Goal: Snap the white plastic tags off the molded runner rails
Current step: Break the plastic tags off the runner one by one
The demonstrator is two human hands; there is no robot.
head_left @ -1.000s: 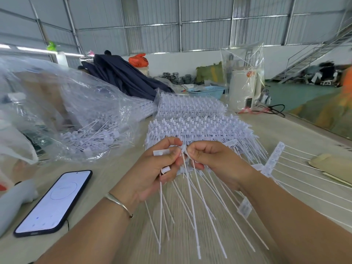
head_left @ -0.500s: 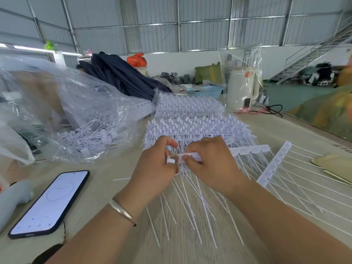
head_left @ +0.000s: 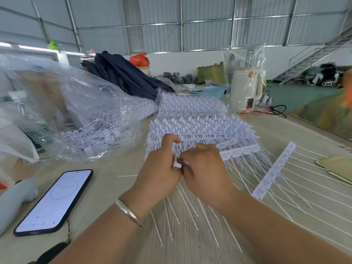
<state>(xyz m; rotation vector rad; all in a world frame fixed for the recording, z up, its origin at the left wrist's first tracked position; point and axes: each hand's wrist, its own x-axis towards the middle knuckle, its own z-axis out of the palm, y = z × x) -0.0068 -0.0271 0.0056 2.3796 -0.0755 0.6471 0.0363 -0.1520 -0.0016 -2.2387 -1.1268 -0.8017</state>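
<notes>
We've got both hands together at table centre, knuckles up, wrists angled inward. Left hand is curled round the end of a white rail, index finger raised off it. Right hand pinches the same rail right beside it, fingers tucked under. Tag stems fan down toward us below the hands. Stack of rails sits just behind; phone on the left.

bare forearms, silver bangle on left wrist
</notes>
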